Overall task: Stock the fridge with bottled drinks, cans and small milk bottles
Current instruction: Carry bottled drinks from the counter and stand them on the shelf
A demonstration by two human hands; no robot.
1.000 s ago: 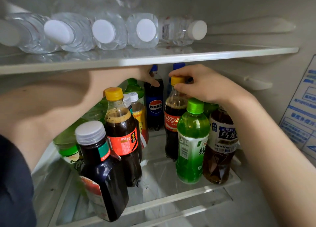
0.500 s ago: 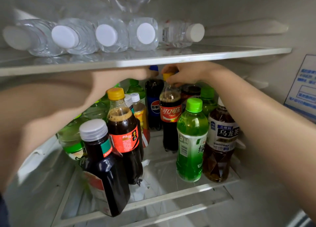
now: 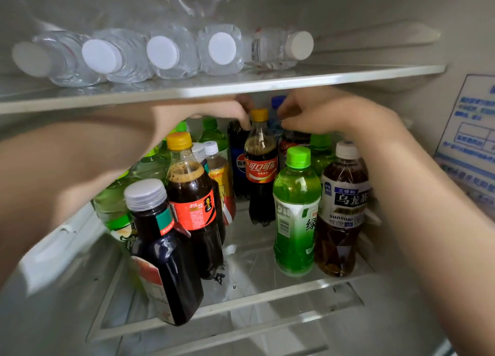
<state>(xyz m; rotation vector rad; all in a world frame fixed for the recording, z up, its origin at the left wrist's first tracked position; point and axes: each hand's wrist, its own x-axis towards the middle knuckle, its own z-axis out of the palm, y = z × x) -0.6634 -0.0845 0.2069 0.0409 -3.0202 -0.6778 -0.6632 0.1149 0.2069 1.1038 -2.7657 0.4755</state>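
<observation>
The fingers of your right hand have come off the yellow cap of the cola bottle. They are now curled just right of it, over the bottles behind, and I cannot tell whether they grip one. Your left hand curls its fingers round the top of the Pepsi bottle. The cola stands free, upright, toward the back of the lower shelf, so it looks placed.

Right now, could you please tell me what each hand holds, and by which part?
Left hand: Pepsi bottle, top. Right hand: seemingly blue-capped bottle, neck.
</observation>
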